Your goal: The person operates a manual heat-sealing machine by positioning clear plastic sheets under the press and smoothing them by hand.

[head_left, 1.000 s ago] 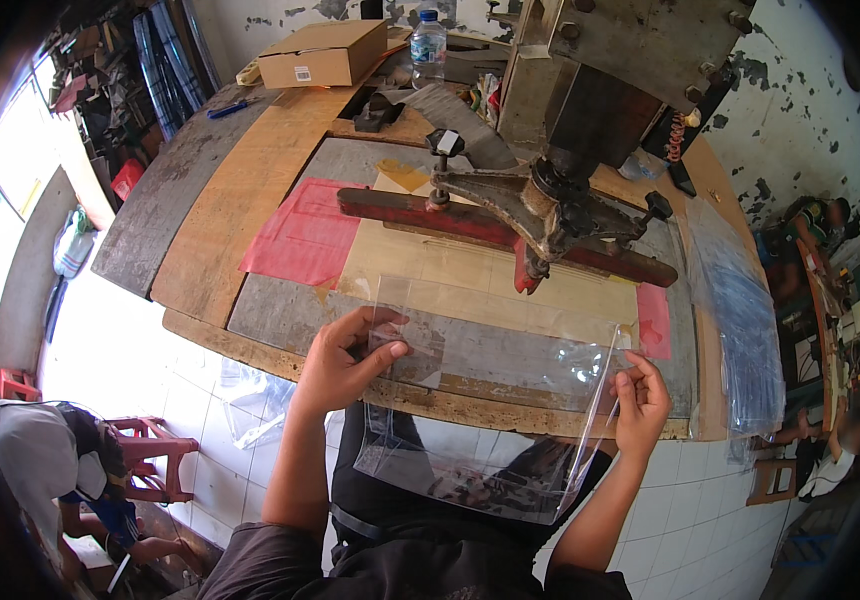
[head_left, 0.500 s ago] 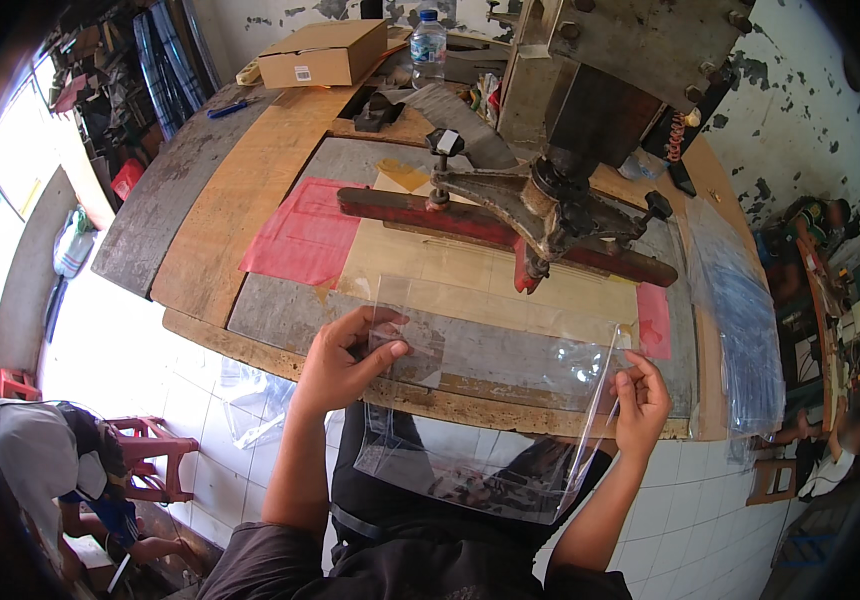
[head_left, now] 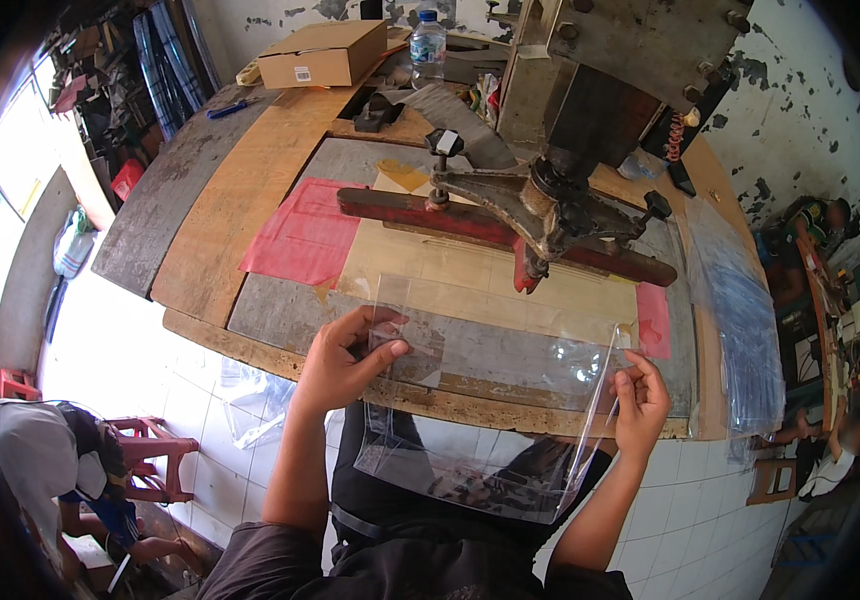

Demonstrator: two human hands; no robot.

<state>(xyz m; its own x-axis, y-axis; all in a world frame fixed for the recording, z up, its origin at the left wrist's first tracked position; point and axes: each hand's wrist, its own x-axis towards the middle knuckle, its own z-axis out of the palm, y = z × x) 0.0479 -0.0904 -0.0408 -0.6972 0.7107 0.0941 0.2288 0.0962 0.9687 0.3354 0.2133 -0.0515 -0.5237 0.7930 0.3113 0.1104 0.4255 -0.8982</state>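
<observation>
A clear plastic sheet (head_left: 490, 420), folded along its right side, hangs between my two hands at the near edge of the worktable. My left hand (head_left: 346, 358) pinches its left edge between thumb and fingers. On the opposite edge, my right hand (head_left: 640, 405) grips the fold with bent fingers. The upper part of the sheet lies over the grey metal bed (head_left: 280, 315); its lower part droops over my lap. Just beyond stands a press with a long red-and-dark bar (head_left: 490, 226), above a cream sheet (head_left: 380, 262) and red film (head_left: 300, 235) on the bed.
A stack of clear plastic sheets (head_left: 740, 325) lies on the table's right side. At the back are a cardboard box (head_left: 322, 55), a water bottle (head_left: 428, 50) and a blue pen (head_left: 230, 108). A person (head_left: 35, 455) sits low at left beside a red stool (head_left: 155, 455).
</observation>
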